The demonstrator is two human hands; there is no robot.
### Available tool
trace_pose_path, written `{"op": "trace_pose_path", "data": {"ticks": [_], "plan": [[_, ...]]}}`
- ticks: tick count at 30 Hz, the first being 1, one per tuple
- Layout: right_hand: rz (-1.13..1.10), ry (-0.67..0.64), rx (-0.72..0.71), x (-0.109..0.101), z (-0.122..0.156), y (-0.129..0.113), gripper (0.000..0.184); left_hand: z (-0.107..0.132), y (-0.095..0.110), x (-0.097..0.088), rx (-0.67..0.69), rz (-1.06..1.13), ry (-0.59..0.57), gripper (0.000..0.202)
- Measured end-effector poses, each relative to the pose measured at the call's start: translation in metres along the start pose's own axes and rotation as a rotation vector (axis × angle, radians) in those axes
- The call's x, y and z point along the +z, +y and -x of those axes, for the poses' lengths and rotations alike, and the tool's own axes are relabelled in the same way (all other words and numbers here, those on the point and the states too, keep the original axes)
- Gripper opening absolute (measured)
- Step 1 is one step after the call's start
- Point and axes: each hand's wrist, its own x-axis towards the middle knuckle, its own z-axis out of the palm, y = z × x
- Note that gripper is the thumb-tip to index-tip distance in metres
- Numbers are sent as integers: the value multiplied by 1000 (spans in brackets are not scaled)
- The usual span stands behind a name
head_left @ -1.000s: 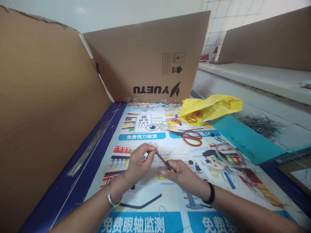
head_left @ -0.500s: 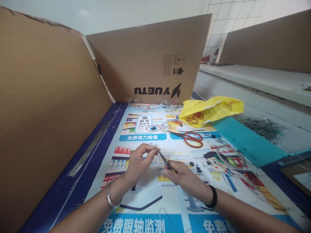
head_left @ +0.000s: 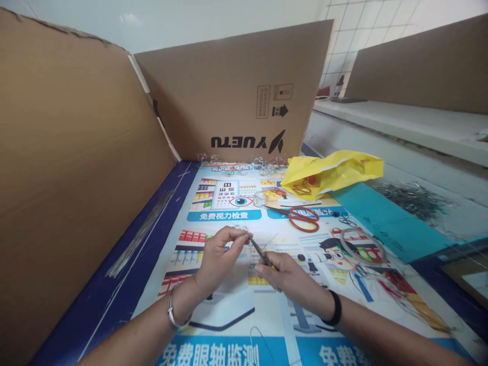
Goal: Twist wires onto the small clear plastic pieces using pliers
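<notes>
My left hand is closed in a pinch on a thin wire piece; its loops show just beyond the fingertips, and the rest is hidden by the fingers. My right hand is wrapped round slim dark metal tweezers, whose tip meets the left fingertips. A fine straight wire end sticks out to the right of that tip. Beyond the hands lie scissors with red-orange handles and a small round wire bundle. One curved wire lies near the front edge of view.
Straight wires lie in a bundle on the left. Cardboard panels stand left and behind. At right are a yellow bag, a wire coil, a teal sheet and a tangled wire heap. A printed poster covers the table.
Both hands stay almost in place. The tweezers' tip and the left fingertips have shifted very slightly to the right.
</notes>
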Motion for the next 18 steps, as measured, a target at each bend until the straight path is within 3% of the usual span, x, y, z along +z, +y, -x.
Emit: {"op": "trace_pose_path", "data": {"ticks": [9, 14, 18], "plan": [[11, -33, 22, -3, -1, 1, 21, -4, 1, -4, -212, 284, -99, 11], [-12, -58, 19, -4, -1, 0, 25, -4, -1, -6, -180, 322, -111, 11], [-62, -48, 62, -2, -1, -1, 31, -2, -2, -4, -126, 199, -76, 13]]}}
